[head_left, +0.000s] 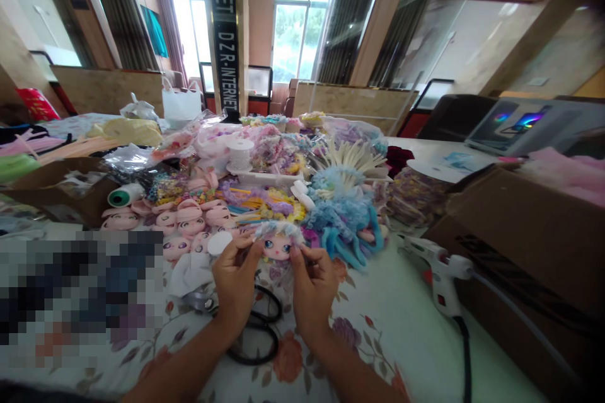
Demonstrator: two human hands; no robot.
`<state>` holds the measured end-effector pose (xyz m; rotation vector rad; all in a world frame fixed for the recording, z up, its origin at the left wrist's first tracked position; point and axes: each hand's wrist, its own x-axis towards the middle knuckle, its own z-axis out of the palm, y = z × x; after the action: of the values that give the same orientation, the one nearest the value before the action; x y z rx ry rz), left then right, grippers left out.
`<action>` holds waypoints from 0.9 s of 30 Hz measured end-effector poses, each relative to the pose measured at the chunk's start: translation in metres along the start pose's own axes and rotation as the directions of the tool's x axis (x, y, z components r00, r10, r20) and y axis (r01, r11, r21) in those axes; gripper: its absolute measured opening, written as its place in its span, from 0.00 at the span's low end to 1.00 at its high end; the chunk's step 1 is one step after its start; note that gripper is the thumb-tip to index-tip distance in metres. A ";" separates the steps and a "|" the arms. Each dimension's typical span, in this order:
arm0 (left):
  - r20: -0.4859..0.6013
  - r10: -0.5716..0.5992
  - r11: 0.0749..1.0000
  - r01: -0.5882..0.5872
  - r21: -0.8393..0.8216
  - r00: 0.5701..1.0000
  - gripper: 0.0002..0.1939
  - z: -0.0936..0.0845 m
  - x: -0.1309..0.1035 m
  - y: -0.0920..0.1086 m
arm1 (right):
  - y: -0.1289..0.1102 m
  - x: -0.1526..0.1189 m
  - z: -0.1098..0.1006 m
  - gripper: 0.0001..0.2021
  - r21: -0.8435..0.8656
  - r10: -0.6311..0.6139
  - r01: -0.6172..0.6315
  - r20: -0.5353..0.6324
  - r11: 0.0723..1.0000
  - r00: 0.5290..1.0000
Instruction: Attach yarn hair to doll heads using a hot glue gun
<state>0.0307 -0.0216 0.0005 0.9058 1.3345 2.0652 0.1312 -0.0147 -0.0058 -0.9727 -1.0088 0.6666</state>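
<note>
A small doll head (277, 245) with blue eyes and a band of pale blue and lilac fluffy trim along its top is held up over the table. My left hand (236, 274) pinches its left edge between thumb and fingers. At the opposite edge, my right hand (314, 280) grips it the same way. Below my hands lie scissors (258, 352) with black handles, their blades partly hidden behind my left wrist. Several more doll faces (191, 219) in pink fabric are heaped just beyond, beside a white round disc (220, 243).
A white glue gun (442, 271) with a black cord lies at right, against a cardboard box (529, 252). Blue fluffy yarn (340, 220) and a white spool (239, 156) stand in the pile ahead. Another open box (51, 192) is at left, near a thread cone (125, 195).
</note>
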 end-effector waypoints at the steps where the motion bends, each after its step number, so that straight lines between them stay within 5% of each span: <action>1: -0.004 0.004 1.000 -0.004 -0.005 1.000 0.08 0.001 0.000 0.000 | 0.001 0.000 0.001 0.11 0.004 0.016 -0.016 0.003 1.000 1.000; 7: 0.010 0.004 0.998 -0.005 0.061 1.000 0.11 0.005 -0.001 0.001 | -0.001 0.002 0.003 0.12 0.031 0.089 -0.089 0.014 0.996 0.996; 16: 0.171 -0.010 0.978 -0.026 0.207 0.985 0.18 0.003 0.000 -0.005 | 0.001 0.010 0.002 0.13 0.064 0.147 -0.147 0.000 0.987 0.989; 27: 0.122 -0.086 0.989 0.069 0.134 0.989 0.20 -0.002 0.009 -0.007 | -0.002 -0.003 -0.002 0.11 -0.037 0.062 -0.055 0.213 0.998 0.975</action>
<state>0.0241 -0.0137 -0.0046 1.0071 1.4244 1.8477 0.1316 -0.0187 -0.0061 -0.9750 -1.1865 0.8198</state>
